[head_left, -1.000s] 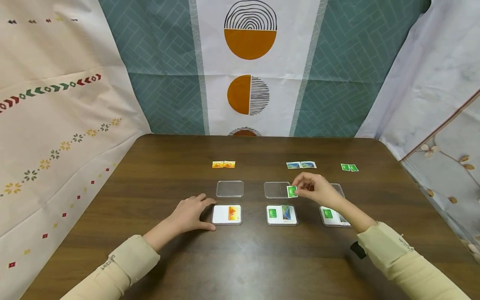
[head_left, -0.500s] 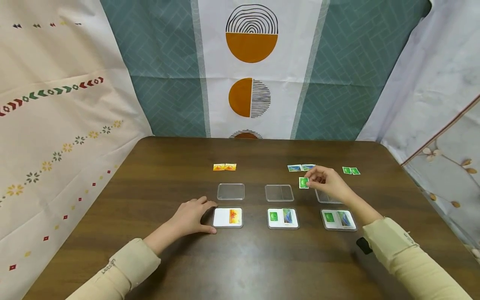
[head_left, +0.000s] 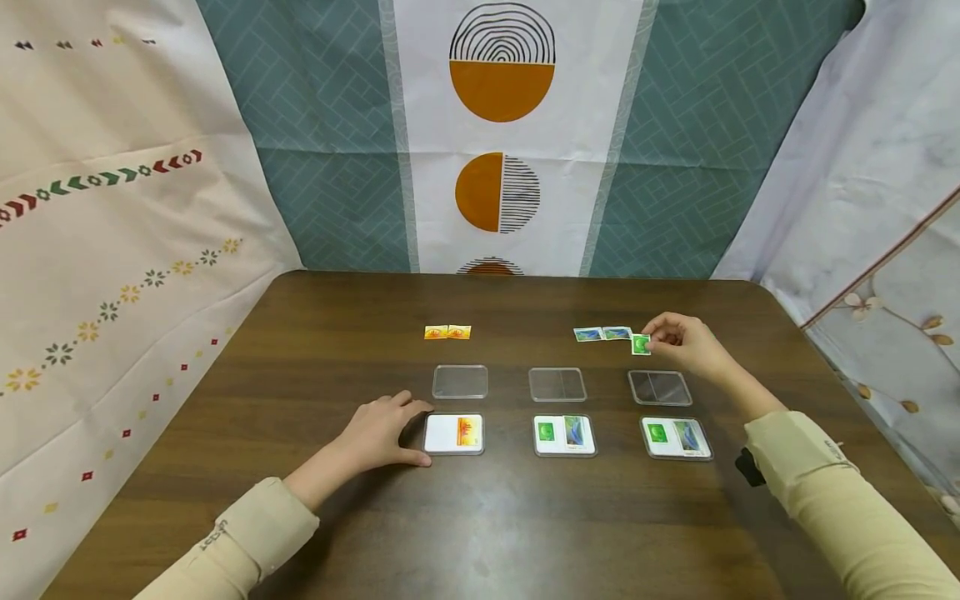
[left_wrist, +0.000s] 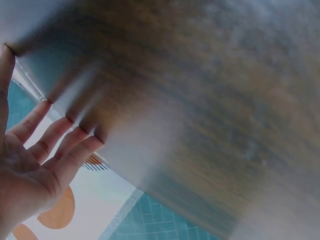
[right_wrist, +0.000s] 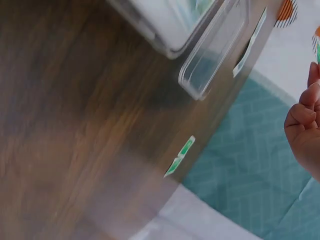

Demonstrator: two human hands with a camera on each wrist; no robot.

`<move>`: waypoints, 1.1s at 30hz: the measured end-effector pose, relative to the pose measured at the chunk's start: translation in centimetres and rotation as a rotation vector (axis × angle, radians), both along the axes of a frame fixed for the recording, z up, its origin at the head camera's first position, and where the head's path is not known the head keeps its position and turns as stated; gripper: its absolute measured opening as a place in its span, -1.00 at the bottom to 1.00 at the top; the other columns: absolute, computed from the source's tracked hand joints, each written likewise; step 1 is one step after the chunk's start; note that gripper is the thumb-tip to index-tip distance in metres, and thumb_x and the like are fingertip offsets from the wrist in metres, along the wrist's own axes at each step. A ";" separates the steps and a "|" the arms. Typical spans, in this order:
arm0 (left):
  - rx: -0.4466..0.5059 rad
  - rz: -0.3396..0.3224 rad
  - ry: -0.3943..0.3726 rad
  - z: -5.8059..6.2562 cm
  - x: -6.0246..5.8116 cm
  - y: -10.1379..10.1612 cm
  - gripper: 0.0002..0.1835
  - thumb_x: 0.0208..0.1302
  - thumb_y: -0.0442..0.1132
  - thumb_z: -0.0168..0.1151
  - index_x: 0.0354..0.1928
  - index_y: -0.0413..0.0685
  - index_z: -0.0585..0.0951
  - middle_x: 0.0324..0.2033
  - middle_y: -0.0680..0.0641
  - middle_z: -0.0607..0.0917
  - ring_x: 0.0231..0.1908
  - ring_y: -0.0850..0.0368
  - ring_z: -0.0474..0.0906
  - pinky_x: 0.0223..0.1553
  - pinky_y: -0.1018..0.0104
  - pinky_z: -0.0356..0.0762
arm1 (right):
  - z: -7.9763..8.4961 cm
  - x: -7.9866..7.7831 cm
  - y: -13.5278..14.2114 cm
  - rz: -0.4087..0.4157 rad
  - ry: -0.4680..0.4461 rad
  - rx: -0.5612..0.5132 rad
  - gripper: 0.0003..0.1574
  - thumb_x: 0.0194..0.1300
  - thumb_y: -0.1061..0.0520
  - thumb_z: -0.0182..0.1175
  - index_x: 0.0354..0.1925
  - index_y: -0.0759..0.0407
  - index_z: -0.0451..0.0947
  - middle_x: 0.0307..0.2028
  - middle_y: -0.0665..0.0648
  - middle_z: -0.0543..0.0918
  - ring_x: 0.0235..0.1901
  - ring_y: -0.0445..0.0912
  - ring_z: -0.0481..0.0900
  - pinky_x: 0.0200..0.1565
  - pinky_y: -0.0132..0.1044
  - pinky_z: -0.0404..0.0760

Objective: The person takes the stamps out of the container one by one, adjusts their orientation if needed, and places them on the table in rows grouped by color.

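My right hand [head_left: 692,348] pinches a small green stamp [head_left: 638,344] by its edge, above the table beside two blue stamps [head_left: 602,334]. Loosely spread, my left hand [head_left: 382,431] rests on the table; its thumb and fingertips are at the left edge of a clear case [head_left: 438,434] with a white insert and an orange stamp [head_left: 469,432]. Two more cases lie to the right, each with a green and a blue stamp: a middle case [head_left: 555,446] and a right case [head_left: 667,450]. A green stamp pair [right_wrist: 179,157] shows in the right wrist view; in the head view my right hand hides it.
Behind the filled cases lie three clear lids or trays: left [head_left: 460,382], middle [head_left: 547,385] and right [head_left: 660,388]. Two orange stamps [head_left: 447,332] lie farther back. Patterned cloth [head_left: 322,167] hangs beyond the wooden table's [head_left: 360,308] far edge and along both sides.
My right hand has carried the green stamp right and away from me, from the middle clear tray to beside the blue stamps. My left hand stays in place.
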State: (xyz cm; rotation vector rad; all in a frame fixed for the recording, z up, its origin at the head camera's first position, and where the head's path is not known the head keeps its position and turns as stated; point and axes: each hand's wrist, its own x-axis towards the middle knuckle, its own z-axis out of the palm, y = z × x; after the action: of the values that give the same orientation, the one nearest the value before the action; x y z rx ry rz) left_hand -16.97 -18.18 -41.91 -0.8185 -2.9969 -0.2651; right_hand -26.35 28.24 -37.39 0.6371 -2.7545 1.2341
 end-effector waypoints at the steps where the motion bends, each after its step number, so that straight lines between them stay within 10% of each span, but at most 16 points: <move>1: -0.002 0.002 -0.001 0.0 0.0 0.0 -0.22 -0.24 0.26 0.47 0.07 0.03 0.56 -0.27 -0.01 0.57 -0.32 0.01 0.55 -0.35 0.12 0.49 | 0.0 -0.1 0.2 -0.007 0.002 0.012 -0.79 0.19 0.33 0.23 -0.18 0.38 0.51 -0.45 0.23 0.62 -0.58 -0.23 0.41 -0.52 -0.41 0.38; 33: -0.004 0.008 0.010 0.3 0.2 0.0 -0.20 -0.24 0.27 0.46 0.08 0.02 0.56 -0.23 -0.02 0.58 -0.30 0.01 0.55 -0.36 0.08 0.52 | 0.3 -4.6 6.1 -0.131 -0.025 0.324 -0.80 0.14 0.34 0.23 -0.23 0.44 0.50 -0.43 0.32 0.65 -0.47 -0.24 0.47 -0.41 -0.31 0.43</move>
State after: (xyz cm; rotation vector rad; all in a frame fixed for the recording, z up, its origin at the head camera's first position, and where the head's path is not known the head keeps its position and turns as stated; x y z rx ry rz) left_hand -16.81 -18.15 -41.62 -0.8052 -2.9919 -0.2536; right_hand -30.91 34.34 -37.13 0.4526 -2.9888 0.7826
